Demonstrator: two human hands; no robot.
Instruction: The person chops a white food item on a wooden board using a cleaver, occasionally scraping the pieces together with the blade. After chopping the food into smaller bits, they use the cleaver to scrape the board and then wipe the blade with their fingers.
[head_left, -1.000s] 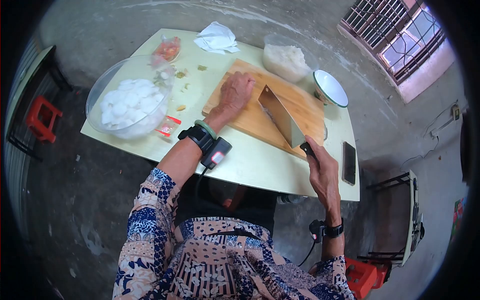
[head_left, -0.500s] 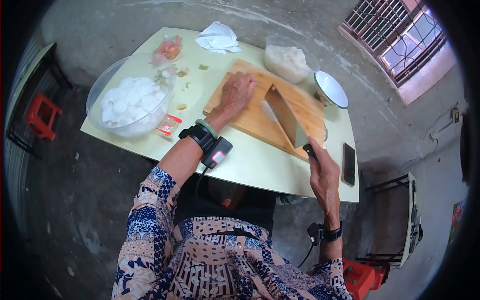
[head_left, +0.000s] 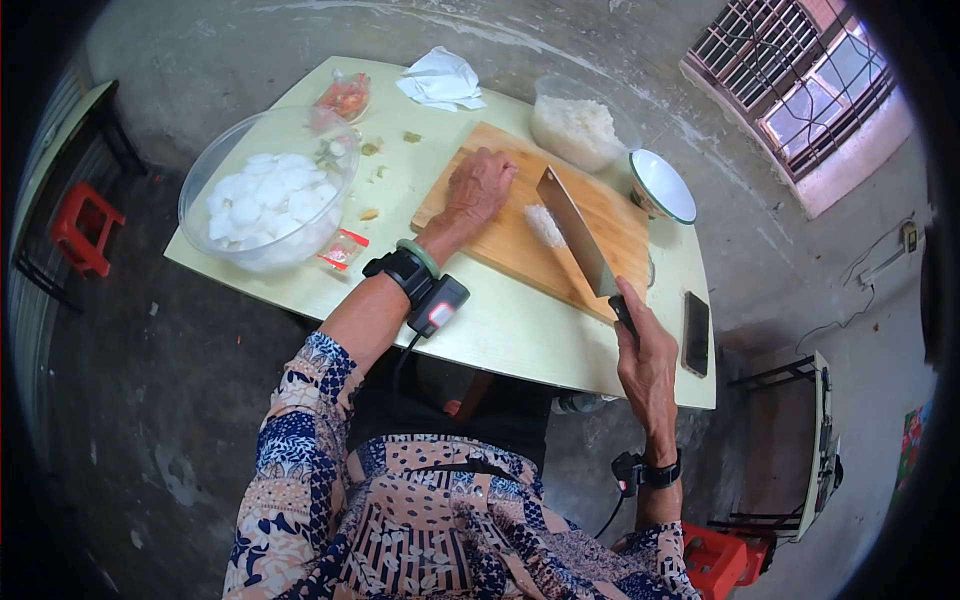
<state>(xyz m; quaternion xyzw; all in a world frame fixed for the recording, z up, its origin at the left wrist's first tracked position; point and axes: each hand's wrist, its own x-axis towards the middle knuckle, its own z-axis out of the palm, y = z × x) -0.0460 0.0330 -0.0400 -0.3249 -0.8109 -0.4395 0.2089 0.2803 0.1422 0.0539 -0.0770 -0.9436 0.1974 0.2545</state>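
My right hand [head_left: 648, 352] is wrapped round the black handle of a wide-bladed cleaver [head_left: 580, 232]. Its blade stands on edge at a slant over the wooden cutting board [head_left: 480, 232]. Left of the blade, touching or very near it, is a small heap of finely chopped white bits [head_left: 544, 225]. My left hand [head_left: 482, 184] rests on the board's left part with its fingers curled under, apart from the heap; I see nothing in it.
Sliced white pieces fill a large clear bowl [head_left: 190, 215] at left. Behind the board are a plastic tub of shredded white food [head_left: 578, 130] and an enamel bowl [head_left: 664, 185]. A phone [head_left: 696, 333], small packet [head_left: 343, 248], bag of red food [head_left: 345, 96] and white cloth [head_left: 440, 78] lie about.
The cleaver blade has shifted slightly right and stands more upright, uncovering more of the white heap. My left hand has stayed nearly in place.
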